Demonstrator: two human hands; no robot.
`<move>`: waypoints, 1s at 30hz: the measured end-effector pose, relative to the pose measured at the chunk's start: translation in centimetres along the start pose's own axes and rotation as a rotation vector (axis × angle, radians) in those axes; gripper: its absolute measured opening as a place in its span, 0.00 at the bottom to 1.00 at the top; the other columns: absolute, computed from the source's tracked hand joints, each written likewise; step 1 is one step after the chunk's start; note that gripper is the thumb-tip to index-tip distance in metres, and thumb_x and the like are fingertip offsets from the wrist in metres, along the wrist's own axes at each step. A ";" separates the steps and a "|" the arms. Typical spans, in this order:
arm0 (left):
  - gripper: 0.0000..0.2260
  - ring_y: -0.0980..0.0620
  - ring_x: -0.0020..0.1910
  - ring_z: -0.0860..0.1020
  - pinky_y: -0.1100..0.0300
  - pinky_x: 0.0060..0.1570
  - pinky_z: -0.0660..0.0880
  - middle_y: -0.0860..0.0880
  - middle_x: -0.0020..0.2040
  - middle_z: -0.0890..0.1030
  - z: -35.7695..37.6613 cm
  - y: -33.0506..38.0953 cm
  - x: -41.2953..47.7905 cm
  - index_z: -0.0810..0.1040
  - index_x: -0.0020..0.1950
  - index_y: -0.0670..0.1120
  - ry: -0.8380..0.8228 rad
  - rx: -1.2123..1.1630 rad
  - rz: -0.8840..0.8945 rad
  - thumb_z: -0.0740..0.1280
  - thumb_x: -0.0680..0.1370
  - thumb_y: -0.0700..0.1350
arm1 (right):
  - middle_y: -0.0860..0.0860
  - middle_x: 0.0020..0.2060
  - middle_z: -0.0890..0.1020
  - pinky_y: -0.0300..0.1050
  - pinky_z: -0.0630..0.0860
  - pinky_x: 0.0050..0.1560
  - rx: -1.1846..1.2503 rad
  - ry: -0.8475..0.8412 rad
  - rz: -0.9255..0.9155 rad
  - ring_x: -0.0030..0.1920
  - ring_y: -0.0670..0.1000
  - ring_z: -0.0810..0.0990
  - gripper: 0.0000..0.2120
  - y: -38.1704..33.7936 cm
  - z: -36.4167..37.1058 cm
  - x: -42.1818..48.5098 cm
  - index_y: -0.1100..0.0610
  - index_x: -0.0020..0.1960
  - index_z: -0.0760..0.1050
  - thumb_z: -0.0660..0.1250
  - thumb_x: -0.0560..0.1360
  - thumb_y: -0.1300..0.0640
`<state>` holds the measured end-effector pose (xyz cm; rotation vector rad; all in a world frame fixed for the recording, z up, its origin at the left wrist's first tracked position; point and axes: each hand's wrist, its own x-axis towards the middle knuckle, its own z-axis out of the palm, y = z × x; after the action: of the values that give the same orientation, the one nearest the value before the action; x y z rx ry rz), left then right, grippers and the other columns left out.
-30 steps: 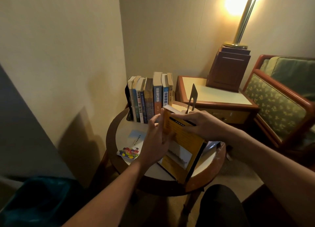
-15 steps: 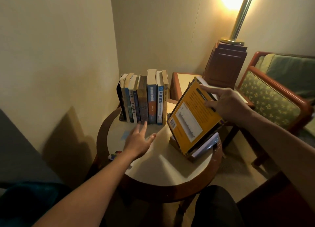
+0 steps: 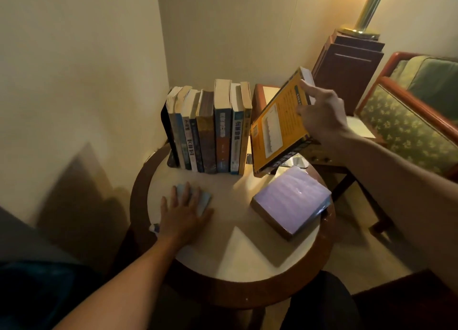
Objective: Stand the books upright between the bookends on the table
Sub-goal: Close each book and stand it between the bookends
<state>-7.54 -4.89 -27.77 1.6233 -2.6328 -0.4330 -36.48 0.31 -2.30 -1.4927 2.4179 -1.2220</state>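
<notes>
Several books [image 3: 210, 131] stand upright in a row at the back of the round table [image 3: 238, 255], against a black bookend [image 3: 167, 131] on their left. My right hand [image 3: 322, 116] grips a yellow book [image 3: 275, 129] by its top edge; it tilts to the right, its lower corner down beside the row's right end. A purple-covered book [image 3: 290, 201] lies flat on the table's right side. My left hand [image 3: 183, 213] rests flat on a thin light-blue booklet [image 3: 204, 201] at the table's left. The right bookend is hidden behind the yellow book.
A cream wall corner closes in behind and left of the table. To the right stand a wooden side table [image 3: 272, 91], a dark wooden lamp base [image 3: 347, 67] and a green patterned armchair [image 3: 406, 116].
My right hand has swung the yellow book up and left toward the row, uncovering the purple book lying flat. My left hand has moved down onto the blue booklet.
</notes>
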 end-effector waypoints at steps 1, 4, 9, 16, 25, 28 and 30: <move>0.36 0.41 0.80 0.37 0.38 0.77 0.42 0.50 0.82 0.38 0.1 0.0 0.0 0.40 0.82 0.57 0.026 0.014 0.009 0.43 0.79 0.72 | 0.56 0.70 0.75 0.59 0.81 0.55 0.000 -0.004 0.002 0.63 0.59 0.77 0.29 -0.2 0.9 0.6 0.46 0.77 0.65 0.60 0.78 0.64; 0.34 0.41 0.80 0.38 0.38 0.77 0.42 0.50 0.82 0.38 0.1 0.0 0.2 0.39 0.82 0.56 0.052 0.028 0.012 0.43 0.80 0.70 | 0.57 0.71 0.73 0.57 0.79 0.60 -0.014 -0.042 0.019 0.66 0.60 0.74 0.33 -0.6 3.4 2.1 0.48 0.77 0.66 0.59 0.74 0.68; 0.34 0.41 0.81 0.38 0.37 0.77 0.42 0.49 0.82 0.39 0.3 0.1 0.9 0.39 0.82 0.56 0.070 0.031 0.000 0.42 0.80 0.70 | 0.55 0.73 0.72 0.51 0.78 0.62 -0.034 -0.106 0.041 0.67 0.58 0.76 0.35 -1.1 7.0 3.7 0.48 0.76 0.67 0.58 0.72 0.69; 0.34 0.41 0.80 0.37 0.37 0.77 0.41 0.49 0.82 0.38 0.2 0.3 1.1 0.38 0.82 0.56 0.071 0.036 0.007 0.40 0.79 0.69 | 0.53 0.74 0.70 0.45 0.80 0.46 0.031 -0.227 0.092 0.65 0.56 0.75 0.30 -1.7 9.2 6.1 0.50 0.78 0.63 0.58 0.78 0.65; 0.33 0.40 0.80 0.38 0.36 0.77 0.42 0.49 0.82 0.37 0.2 0.5 1.1 0.38 0.81 0.56 0.077 0.052 0.005 0.42 0.81 0.69 | 0.53 0.67 0.76 0.54 0.83 0.50 0.213 -0.370 0.111 0.64 0.57 0.77 0.23 -0.5 9.5 4.8 0.46 0.78 0.63 0.53 0.84 0.43; 0.33 0.40 0.81 0.40 0.37 0.76 0.42 0.50 0.82 0.39 0.2 0.4 1.0 0.41 0.82 0.56 0.094 0.022 0.018 0.41 0.80 0.70 | 0.48 0.71 0.70 0.54 0.84 0.47 0.235 -0.477 0.012 0.64 0.55 0.76 0.33 1.0 8.9 3.2 0.43 0.80 0.54 0.62 0.80 0.40; 0.33 0.40 0.81 0.40 0.36 0.76 0.42 0.49 0.82 0.40 0.2 0.3 1.0 0.42 0.82 0.56 0.103 0.013 0.022 0.41 0.80 0.70 | 0.47 0.68 0.70 0.49 0.80 0.53 0.066 -0.444 -0.193 0.59 0.50 0.75 0.43 2.2 8.7 2.1 0.46 0.81 0.50 0.72 0.75 0.48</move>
<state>-8.33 -5.57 -28.04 1.5731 -2.5810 -0.3230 -35.54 -5.97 -8.99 -1.7828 1.9685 -0.8656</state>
